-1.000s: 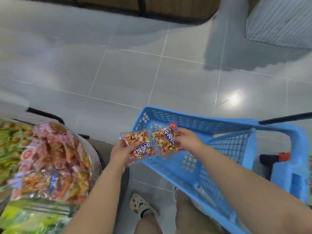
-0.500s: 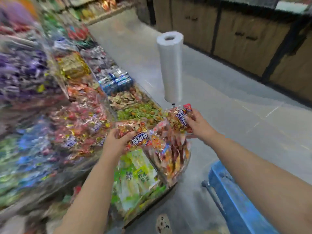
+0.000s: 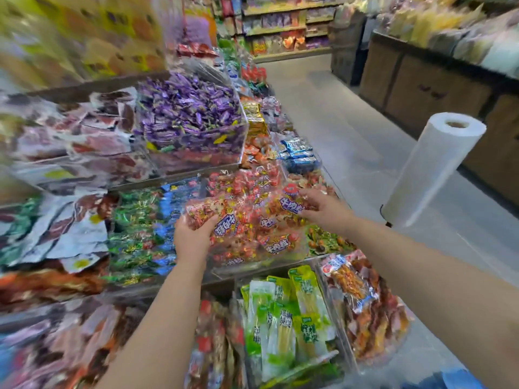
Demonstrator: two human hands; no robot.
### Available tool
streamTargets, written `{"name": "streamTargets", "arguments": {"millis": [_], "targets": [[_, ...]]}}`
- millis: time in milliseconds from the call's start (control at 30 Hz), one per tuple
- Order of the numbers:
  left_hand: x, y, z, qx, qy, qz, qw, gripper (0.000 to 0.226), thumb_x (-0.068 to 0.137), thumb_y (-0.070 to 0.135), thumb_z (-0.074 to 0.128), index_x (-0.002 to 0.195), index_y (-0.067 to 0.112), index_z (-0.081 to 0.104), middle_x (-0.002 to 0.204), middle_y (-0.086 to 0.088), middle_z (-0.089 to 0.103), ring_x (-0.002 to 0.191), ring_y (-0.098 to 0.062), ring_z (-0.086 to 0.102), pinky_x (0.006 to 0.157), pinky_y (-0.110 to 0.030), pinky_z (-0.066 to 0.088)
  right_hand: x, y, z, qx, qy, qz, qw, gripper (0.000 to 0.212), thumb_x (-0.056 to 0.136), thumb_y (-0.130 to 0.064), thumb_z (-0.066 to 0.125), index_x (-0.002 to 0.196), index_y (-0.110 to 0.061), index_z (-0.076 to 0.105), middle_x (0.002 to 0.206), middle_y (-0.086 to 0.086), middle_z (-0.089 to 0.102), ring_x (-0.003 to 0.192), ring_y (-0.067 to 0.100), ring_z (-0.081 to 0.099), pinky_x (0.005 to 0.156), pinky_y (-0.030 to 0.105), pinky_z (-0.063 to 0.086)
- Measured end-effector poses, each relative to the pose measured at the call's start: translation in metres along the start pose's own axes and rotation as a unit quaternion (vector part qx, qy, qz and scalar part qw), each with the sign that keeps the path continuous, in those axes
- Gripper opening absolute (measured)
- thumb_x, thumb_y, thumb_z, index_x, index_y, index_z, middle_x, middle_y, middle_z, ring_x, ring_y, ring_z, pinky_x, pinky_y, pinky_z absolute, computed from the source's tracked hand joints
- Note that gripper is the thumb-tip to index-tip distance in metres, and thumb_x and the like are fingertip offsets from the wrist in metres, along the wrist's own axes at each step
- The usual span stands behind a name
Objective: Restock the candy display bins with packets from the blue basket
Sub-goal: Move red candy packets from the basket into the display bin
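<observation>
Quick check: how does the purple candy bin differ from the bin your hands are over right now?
The purple candy bin sits a tier higher and further back than the red packet bin. It holds small purple-wrapped pieces; the red packet bin holds larger clear packets with blue labels. The left hand and right hand hold the left packet and right packet over the red one, not the purple one. Both bins are clear-walled and full.

Glossy clear-plastic candy packets lie in transparent acrylic bins; the floor is smooth, glossy tile.
</observation>
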State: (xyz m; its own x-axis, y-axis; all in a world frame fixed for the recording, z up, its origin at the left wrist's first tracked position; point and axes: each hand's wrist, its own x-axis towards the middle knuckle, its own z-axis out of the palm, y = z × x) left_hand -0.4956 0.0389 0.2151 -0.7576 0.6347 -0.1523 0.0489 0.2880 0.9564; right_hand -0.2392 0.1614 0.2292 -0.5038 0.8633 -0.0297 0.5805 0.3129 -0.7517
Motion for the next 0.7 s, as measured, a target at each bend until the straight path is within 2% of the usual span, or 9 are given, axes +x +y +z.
{"name": "streamTargets", "arguments": {"millis": [67, 133, 233, 333, 400, 533, 567, 633, 700], "targets": [[0.003, -0.003, 0.002, -0.003, 0.018, -0.015, 1.0, 0.079, 0.076, 0.038, 0.077, 0.141, 0.014, 0.04, 0.137, -0.006, 0.049, 0.125, -0.027, 0.048, 0.096, -0.038, 0.042, 0.018, -0.009, 0.004, -0.029, -0.04, -0.016, 0.999, 0.051, 0.09, -0.026, 0.063, 0.137, -0.03, 0.044, 0.133, -0.015, 0.044, 0.121, 0.003, 0.038, 0.092, 0.01, 0.023], [0.006, -0.006, 0.005, -0.007, 0.033, -0.03, 0.999, 0.081, 0.076, 0.04, 0.077, 0.143, 0.016, 0.037, 0.141, -0.006, 0.045, 0.128, -0.027, 0.045, 0.097, -0.039, 0.041, 0.037, -0.021, 0.004, -0.006, -0.027, -0.031, 0.999, 0.05, 0.089, -0.023, 0.063, 0.136, -0.027, 0.046, 0.139, -0.006, 0.046, 0.129, 0.012, 0.039, 0.099, 0.019, 0.025], [0.013, -0.01, 0.006, -0.015, 0.042, -0.054, 0.998, 0.089, 0.077, 0.042, 0.076, 0.148, 0.018, 0.028, 0.15, -0.005, 0.035, 0.135, -0.026, 0.037, 0.107, -0.045, 0.036, 0.061, -0.028, -0.006, 0.028, 0.002, -0.044, 0.999, 0.046, 0.088, -0.016, 0.064, 0.131, -0.027, 0.051, 0.131, -0.001, 0.053, 0.122, 0.014, 0.047, 0.099, 0.025, 0.035], [0.018, -0.011, 0.007, -0.025, 0.059, -0.051, 0.997, 0.09, 0.077, 0.041, 0.076, 0.149, 0.018, 0.027, 0.152, -0.004, 0.033, 0.136, -0.025, 0.036, 0.107, -0.043, 0.037, 0.072, -0.02, -0.005, -0.152, -0.177, -0.067, 0.97, 0.044, 0.089, -0.019, 0.063, 0.131, -0.029, 0.052, 0.137, -0.003, 0.05, 0.123, 0.014, 0.048, 0.102, 0.025, 0.035], [0.019, -0.01, 0.01, -0.034, 0.066, -0.046, 0.996, 0.088, 0.078, 0.039, 0.076, 0.148, 0.018, 0.028, 0.152, -0.004, 0.034, 0.126, -0.017, 0.042, 0.093, -0.03, 0.048, 0.075, -0.016, 0.005, -0.244, -0.239, -0.079, 0.936, 0.047, 0.091, -0.021, 0.059, 0.136, -0.027, 0.048, 0.141, 0.0, 0.048, 0.125, 0.019, 0.047, 0.102, 0.028, 0.035], [0.022, -0.002, 0.016, -0.05, 0.061, -0.033, 0.996, 0.067, 0.079, 0.031, 0.076, 0.138, 0.019, 0.044, 0.139, -0.004, 0.049, 0.101, -0.005, 0.049, 0.076, -0.017, 0.045, 0.084, -0.023, 0.02, -0.27, -0.272, -0.087, 0.92, 0.049, 0.093, -0.02, 0.054, 0.14, -0.028, 0.042, 0.145, 0.0, 0.043, 0.128, 0.02, 0.044, 0.102, 0.028, 0.034], [0.023, 0.0, 0.017, -0.063, 0.054, -0.033, 0.996, 0.057, 0.08, 0.028, 0.076, 0.13, 0.022, 0.049, 0.134, -0.003, 0.053, 0.092, -0.002, 0.054, 0.064, -0.011, 0.049, 0.087, -0.025, 0.021, -0.274, -0.289, -0.084, 0.913, 0.049, 0.093, -0.018, 0.054, 0.14, -0.028, 0.042, 0.146, 0.0, 0.042, 0.128, 0.019, 0.044, 0.101, 0.027, 0.035], [0.024, 0.004, 0.02, -0.08, 0.051, -0.03, 0.995, 0.051, 0.081, 0.024, 0.075, 0.125, 0.022, 0.051, 0.123, 0.007, 0.053, 0.075, 0.005, 0.051, 0.04, -0.004, 0.04, 0.093, -0.034, 0.016, -0.265, -0.313, -0.077, 0.909, 0.051, 0.09, -0.016, 0.057, 0.138, -0.029, 0.045, 0.146, 0.001, 0.042, 0.12, 0.018, 0.049, 0.096, 0.026, 0.038], [0.025, 0.007, 0.02, -0.084, 0.054, -0.024, 0.995, 0.055, 0.081, 0.024, 0.075, 0.13, 0.019, 0.05, 0.11, 0.015, 0.048, 0.07, 0.009, 0.045, 0.036, -0.002, 0.036, 0.098, -0.042, 0.005, -0.236, -0.32, -0.067, 0.915, 0.05, 0.088, -0.015, 0.06, 0.135, -0.031, 0.049, 0.145, -0.001, 0.042, 0.118, 0.017, 0.05, 0.096, 0.028, 0.04]]}}
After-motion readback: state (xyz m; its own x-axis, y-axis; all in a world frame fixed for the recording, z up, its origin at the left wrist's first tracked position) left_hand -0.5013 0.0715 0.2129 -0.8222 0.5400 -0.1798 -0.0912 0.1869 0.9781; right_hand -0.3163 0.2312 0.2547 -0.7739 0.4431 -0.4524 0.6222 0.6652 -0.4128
